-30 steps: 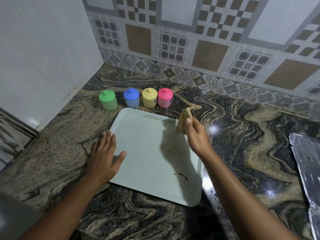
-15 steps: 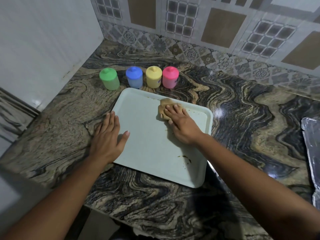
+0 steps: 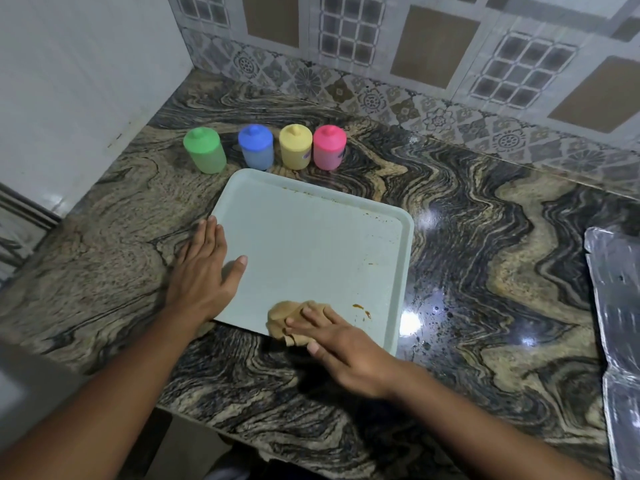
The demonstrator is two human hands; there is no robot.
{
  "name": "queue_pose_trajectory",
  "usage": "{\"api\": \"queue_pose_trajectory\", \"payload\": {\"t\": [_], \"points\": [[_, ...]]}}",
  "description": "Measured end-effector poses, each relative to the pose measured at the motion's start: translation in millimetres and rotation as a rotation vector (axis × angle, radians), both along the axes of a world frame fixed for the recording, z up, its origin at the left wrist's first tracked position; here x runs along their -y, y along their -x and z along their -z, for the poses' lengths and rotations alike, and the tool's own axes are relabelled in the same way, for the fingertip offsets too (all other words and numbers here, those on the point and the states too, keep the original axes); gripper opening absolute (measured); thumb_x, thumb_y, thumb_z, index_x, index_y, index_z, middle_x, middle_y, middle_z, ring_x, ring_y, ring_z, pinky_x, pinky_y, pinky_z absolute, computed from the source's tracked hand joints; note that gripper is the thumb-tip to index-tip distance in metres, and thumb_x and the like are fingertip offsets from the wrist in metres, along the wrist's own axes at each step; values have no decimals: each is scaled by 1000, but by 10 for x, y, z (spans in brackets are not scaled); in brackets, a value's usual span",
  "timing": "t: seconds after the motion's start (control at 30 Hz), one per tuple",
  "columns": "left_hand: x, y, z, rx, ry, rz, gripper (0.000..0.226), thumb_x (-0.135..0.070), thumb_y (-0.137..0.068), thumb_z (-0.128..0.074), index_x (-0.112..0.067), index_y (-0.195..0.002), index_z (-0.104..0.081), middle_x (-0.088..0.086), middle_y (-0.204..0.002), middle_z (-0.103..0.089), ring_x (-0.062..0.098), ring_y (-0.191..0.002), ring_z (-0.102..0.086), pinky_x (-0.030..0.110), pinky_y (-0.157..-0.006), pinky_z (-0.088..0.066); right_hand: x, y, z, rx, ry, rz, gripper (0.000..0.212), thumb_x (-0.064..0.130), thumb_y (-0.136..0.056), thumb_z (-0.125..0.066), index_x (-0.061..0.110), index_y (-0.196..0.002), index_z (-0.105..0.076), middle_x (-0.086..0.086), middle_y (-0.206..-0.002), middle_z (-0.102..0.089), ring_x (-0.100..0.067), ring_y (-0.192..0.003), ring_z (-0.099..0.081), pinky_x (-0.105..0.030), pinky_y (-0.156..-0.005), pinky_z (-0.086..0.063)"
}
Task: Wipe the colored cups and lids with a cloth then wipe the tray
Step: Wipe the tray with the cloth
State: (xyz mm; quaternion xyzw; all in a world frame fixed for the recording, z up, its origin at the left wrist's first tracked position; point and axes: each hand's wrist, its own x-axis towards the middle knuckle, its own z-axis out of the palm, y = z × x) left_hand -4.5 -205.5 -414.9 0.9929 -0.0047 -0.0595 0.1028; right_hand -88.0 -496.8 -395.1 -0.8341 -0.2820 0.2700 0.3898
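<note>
A pale tray (image 3: 311,237) lies on the marbled counter with brown smears near its right and near edges. My right hand (image 3: 346,348) presses a tan cloth (image 3: 287,317) flat on the tray's near edge, fingers straight. My left hand (image 3: 204,271) rests flat on the tray's left edge, thumb on the tray. Behind the tray stand four lidded cups in a row: green (image 3: 204,150), blue (image 3: 256,147), yellow (image 3: 295,146) and pink (image 3: 329,147).
A white wall (image 3: 69,81) closes the left side and a patterned tile wall (image 3: 415,64) the back. A shiny foil sheet (image 3: 616,323) lies at the right edge. The counter's front edge (image 3: 277,441) runs just below my arms.
My right hand has dragged the cloth from the tray's far part down to its near edge. The left hand stayed on the left rim. The view has tilted downward.
</note>
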Motion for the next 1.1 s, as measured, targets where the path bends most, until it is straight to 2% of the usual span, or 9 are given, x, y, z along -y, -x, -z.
{"api": "queue_pose_trajectory", "payload": {"t": [0.27, 0.37, 0.43, 0.53, 0.7, 0.87, 0.97, 1.03, 1.1], "points": [[11, 6, -27, -15, 9, -2, 92, -67, -89, -8, -7, -159, -9, 2, -168, 7, 15, -154, 10, 50, -124, -14, -13, 163, -210, -262, -14, 102, 46, 33, -111, -36, 31, -157, -31, 20, -157, -18, 3, -150, -7, -18, -125, -5], [23, 8, -49, -19, 13, -4, 92, -66, -89, -9, -7, -159, -9, 3, -167, 7, 15, -154, 10, 49, -124, -12, 15, 184, -215, -305, -96, 169, 43, 38, -110, -37, 27, -151, -47, 13, -156, -44, -2, -147, -35, -26, -123, -26], [24, 8, -55, -20, 5, -1, 92, -66, -88, -8, -7, -159, -9, 3, -168, 7, 15, -154, 10, 49, -124, -13, 9, 162, -260, -406, -236, 276, 38, 39, -109, -40, 18, -128, -65, 10, -123, -69, -7, -114, -64, -28, -98, -49], [12, 7, -60, -24, 4, -2, 93, -67, -88, -8, -7, -159, -9, 3, -168, 7, 15, -154, 10, 49, -124, -12, 52, 130, -295, -678, -572, 584, 30, 35, -100, -57, 8, -87, -64, 1, -82, -66, -12, -76, -60, -21, -69, -45], [8, 17, -55, -14, 9, 4, 93, -67, -87, -9, -6, -159, -10, 4, -168, 6, 16, -154, 9, 48, -125, -9, 174, 108, -269, -838, -729, 794, 30, 29, -92, -66, 3, -103, -74, -20, -100, -74, -28, -86, -72, -37, -81, -57], [-22, 33, -25, 0, 0, 10, 93, -67, -88, -9, -6, -158, -11, 4, -168, 5, 16, -154, 9, 47, -125, -7, 467, -318, -406, -530, -604, 822, 60, 49, -90, -68, -9, -102, -64, -12, -94, -71, -27, -87, -63, -38, -82, -47], [-24, 29, -8, 4, 0, 4, 94, -68, -87, -8, -7, -159, -10, 3, -168, 6, 16, -154, 8, 46, -124, -6, 675, -752, -569, -182, -404, 796, 39, 32, -105, -50, -2, -108, -68, 2, -87, -69, -12, -78, -63, -30, -75, -48], [-26, 25, 2, 8, 3, 6, 95, -69, -87, -8, -7, -159, -10, 3, -167, 5, 16, -154, 8, 47, -124, -6, 738, -1056, -587, 109, -205, 801, 34, 29, -105, -46, 7, -118, -67, 2, -95, -66, -13, -86, -60, -32, -81, -45], [-27, 19, 8, 8, 6, 7, 95, -69, -87, -8, -7, -159, -10, 3, -167, 5, 16, -154, 8, 47, -124, -7, 751, -1337, -487, 315, 15, 799, 42, 25, -105, -44, 15, -146, -51, -11, -128, -67, -28, -118, -61, -39, -94, -49]]}}
